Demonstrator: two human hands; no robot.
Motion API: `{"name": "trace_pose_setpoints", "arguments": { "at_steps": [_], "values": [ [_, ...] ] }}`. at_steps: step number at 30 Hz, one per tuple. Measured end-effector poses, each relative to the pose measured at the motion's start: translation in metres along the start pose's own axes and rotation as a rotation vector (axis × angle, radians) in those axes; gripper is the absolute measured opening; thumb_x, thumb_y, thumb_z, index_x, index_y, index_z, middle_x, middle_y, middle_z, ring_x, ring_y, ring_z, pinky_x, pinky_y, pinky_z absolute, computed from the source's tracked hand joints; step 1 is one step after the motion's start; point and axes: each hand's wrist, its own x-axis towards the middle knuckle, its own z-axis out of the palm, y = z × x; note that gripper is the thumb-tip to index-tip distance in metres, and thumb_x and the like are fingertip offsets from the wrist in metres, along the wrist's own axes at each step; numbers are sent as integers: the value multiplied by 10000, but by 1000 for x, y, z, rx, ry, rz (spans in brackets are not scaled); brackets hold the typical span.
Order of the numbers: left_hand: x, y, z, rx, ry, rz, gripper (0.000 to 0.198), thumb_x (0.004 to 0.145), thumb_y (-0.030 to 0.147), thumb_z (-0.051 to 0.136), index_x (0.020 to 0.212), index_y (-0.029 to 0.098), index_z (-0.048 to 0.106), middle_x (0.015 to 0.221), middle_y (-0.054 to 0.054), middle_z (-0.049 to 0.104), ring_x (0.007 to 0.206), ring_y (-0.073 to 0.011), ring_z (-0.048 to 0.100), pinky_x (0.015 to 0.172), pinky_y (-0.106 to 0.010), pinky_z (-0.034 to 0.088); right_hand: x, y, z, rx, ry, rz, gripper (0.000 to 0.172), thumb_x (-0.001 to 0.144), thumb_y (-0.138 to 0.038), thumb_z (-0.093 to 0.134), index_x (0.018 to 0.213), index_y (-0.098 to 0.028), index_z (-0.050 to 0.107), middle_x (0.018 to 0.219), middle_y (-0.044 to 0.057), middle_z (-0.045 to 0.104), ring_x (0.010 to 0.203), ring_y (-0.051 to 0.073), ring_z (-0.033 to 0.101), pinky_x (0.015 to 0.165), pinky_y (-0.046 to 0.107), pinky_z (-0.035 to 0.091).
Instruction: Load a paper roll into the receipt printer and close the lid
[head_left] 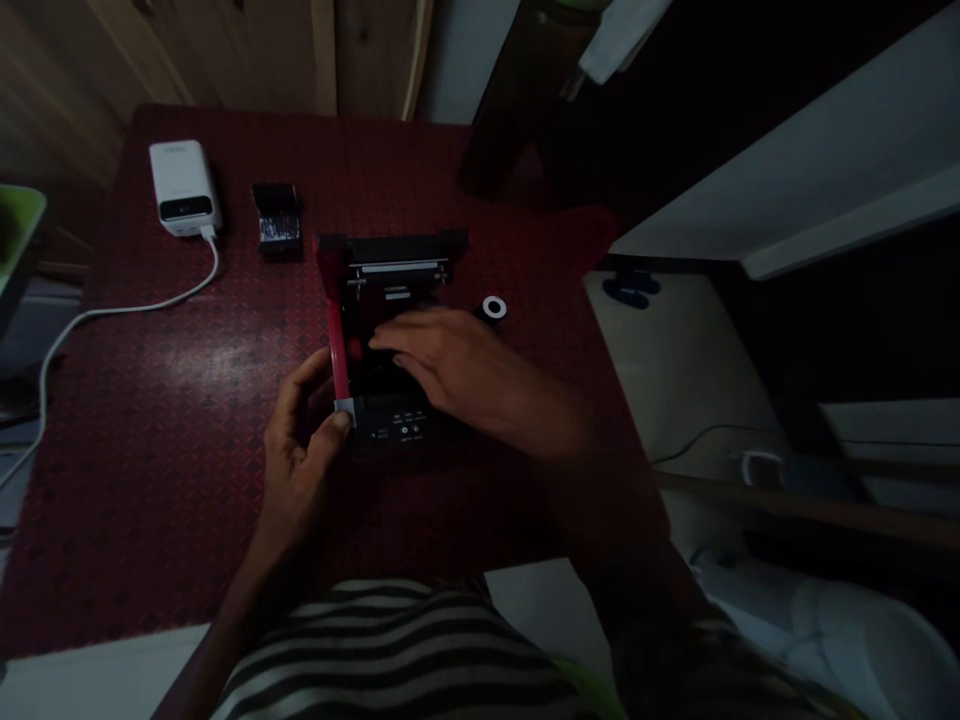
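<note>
A black and red machine that looks like a small printer (397, 425) stands on the table in front of me, its lid (394, 250) raised at the back. Buttons and small white markings show on its front panel. My left hand (304, 430) grips its front left corner, thumb on top and fingers along the red side. Over the inside reaches my right hand (442, 360), fingers stretched out to the left; nothing visible is held in it. Part of the interior is hidden beneath that hand. Close behind the right hand lies a small dark roll with a white ring end (494, 308).
A white power bank (180, 185) with a white cable (150, 306) lies at the back left of the red patterned table (180, 440). Beside it is a small black item (278, 220). A tall dark bottle (510, 100) stands at the back right. Blue slippers (628, 290) lie on the floor.
</note>
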Motion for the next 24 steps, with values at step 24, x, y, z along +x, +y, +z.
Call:
{"name": "trace_pose_setpoints", "arguments": {
  "at_steps": [24],
  "values": [
    [99, 51, 22, 150, 150, 220, 542, 1163, 690, 569, 1191, 224, 845, 1279, -70, 817, 1229, -272, 765, 1062, -447, 614, -62, -33, 29, -426, 473, -142, 304, 1122, -40, 618, 933, -239, 749, 908, 24, 764, 813, 183, 641, 703, 336, 547]
  ]
}}
